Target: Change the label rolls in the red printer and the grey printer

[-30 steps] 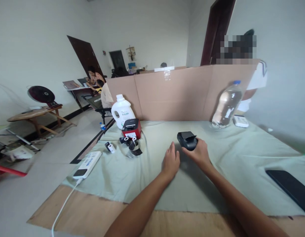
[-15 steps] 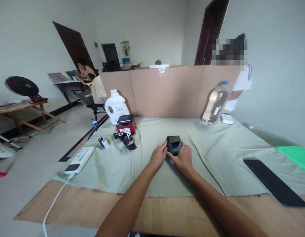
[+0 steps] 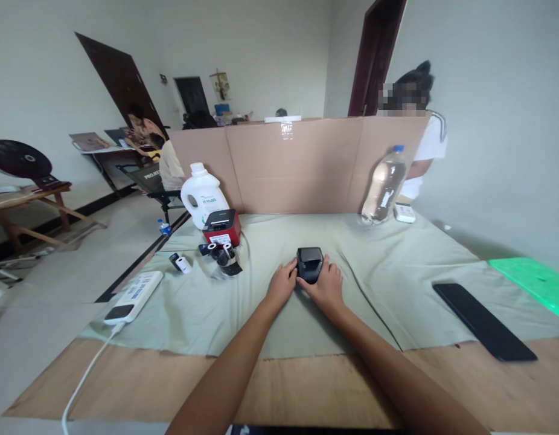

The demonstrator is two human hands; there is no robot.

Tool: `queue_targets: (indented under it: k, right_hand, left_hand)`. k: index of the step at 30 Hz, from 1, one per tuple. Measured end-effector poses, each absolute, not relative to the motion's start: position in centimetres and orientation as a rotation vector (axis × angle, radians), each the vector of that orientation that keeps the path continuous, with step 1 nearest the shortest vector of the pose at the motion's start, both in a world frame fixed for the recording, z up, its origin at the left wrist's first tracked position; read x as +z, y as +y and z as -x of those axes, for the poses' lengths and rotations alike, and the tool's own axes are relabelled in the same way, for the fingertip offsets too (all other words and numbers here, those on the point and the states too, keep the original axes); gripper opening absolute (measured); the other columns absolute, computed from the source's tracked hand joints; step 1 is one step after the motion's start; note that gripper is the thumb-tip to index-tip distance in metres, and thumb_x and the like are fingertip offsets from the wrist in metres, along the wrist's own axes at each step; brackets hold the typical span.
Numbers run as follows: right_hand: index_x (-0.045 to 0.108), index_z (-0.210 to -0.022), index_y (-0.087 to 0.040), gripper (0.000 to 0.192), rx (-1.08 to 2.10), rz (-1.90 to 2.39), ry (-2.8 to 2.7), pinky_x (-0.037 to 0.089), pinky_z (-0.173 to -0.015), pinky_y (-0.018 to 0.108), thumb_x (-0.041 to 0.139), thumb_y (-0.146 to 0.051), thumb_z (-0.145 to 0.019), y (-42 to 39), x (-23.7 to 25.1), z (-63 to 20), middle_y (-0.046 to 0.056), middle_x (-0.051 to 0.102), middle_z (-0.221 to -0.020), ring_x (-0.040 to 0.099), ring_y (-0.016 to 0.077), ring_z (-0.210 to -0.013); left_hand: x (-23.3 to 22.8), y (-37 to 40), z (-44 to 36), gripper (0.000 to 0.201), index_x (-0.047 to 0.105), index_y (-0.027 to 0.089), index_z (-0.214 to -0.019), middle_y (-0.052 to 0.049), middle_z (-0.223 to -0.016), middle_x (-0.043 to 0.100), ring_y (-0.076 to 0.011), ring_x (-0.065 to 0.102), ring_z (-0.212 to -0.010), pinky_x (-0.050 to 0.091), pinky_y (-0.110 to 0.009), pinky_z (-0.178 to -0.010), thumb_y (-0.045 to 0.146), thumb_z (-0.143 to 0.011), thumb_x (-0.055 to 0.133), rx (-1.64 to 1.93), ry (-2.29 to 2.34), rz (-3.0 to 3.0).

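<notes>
Resting on the pale green cloth (image 3: pixel 397 266) near the desk's middle, the small black printer (image 3: pixel 309 264) sits between your hands. Your left hand (image 3: pixel 282 284) touches its left side with fingers loosely curled; your right hand (image 3: pixel 328 287) cups its right side, fingers wrapped partway round. Toward the left edge stand a red-and-black printer (image 3: pixel 221 228) and white jug (image 3: pixel 201 196); a black phone (image 3: pixel 483 321) lies well apart by the right edge.

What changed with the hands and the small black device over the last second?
The right hand brought the small black printer down to the green cloth, and the left hand closed in to touch its side. Now both hands flank it. The red printer, paper rolls and water bottle kept their places.
</notes>
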State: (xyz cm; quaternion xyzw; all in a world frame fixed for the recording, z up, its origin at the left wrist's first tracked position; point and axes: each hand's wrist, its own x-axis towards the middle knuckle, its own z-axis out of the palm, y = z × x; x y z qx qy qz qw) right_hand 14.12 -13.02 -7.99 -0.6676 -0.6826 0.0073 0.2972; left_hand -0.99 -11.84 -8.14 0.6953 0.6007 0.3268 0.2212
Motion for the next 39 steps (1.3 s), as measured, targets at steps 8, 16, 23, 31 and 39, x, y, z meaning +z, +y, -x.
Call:
queue_targets:
  k: [8, 16, 23, 31, 39]
  right_hand:
    - [0.034, -0.149, 0.002, 0.103, 0.170, 1.713, -1.811, 0.037, -0.103, 0.048, 0.073, -0.058, -0.075, -12.6, -8.3, -14.4, 0.031, 0.056, -0.139, 0.054, 0.0420, -0.126]
    - [0.042, -0.146, -0.005, 0.096, 0.223, 1.681, -1.793, 0.038, -0.103, 0.049, 0.073, -0.057, -0.071, -12.4, -8.1, -14.7, 0.026, 0.063, -0.134, 0.058, 0.0411, -0.123]
    - [0.044, -0.143, -0.002, 0.090, 0.076, 1.655, -1.849, 0.038, -0.100, 0.049, 0.068, -0.056, -0.076, -12.4, -8.5, -14.8, 0.028, 0.063, -0.131, 0.059, 0.0411, -0.118]
    - [0.044, -0.142, -0.002, 0.088, 0.089, 1.670, -1.859, 0.035, -0.102, 0.047, 0.067, -0.057, -0.077, -12.3, -8.5, -14.8, 0.028, 0.060, -0.134, 0.056, 0.0405, -0.120]
    - [0.043, -0.142, -0.003, 0.090, 0.120, 1.658, -1.845, 0.035, -0.102, 0.047, 0.068, -0.059, -0.076, -12.3, -8.4, -14.8, 0.026, 0.062, -0.131, 0.056, 0.0402, -0.118]
  left_hand:
    - [-8.5, -11.7, 1.1, 0.056, 0.051, 0.018, -0.149, -0.008, -0.153, 0.051, -0.0209, 0.042, -0.147, 0.022, -0.045, -0.128, 0.008, -0.095, 0.039, 0.816, 1.672, -1.972]
    - [-8.7, -11.4, 1.7, 0.062, 0.051, 0.021, -0.149, -0.005, -0.155, 0.049, -0.0238, 0.038, -0.150, 0.019, -0.051, -0.128, 0.005, -0.090, 0.040, 0.720, 1.711, -2.046]
    - [-9.0, -11.2, 1.7, 0.063, 0.054, 0.025, -0.147, -0.003, -0.152, 0.053, -0.0207, 0.039, -0.149, 0.016, -0.049, -0.129, 0.004, -0.089, 0.041, 0.770, 1.698, -2.006]
    - [-9.2, -10.4, 2.2, 0.048, 0.059, 0.024, -0.142, -0.006, -0.148, 0.057, -0.0196, 0.045, -0.146, 0.016, -0.047, -0.129, 0.020, -0.096, 0.047, 0.965, 1.611, -1.795]
    - [-8.8, -10.7, 1.7, 0.056, 0.051, 0.021, -0.150, -0.004, -0.156, 0.047, -0.0198, 0.038, -0.150, 0.021, -0.045, -0.129, 0.018, -0.095, 0.044, 1.007, 1.528, -1.875]
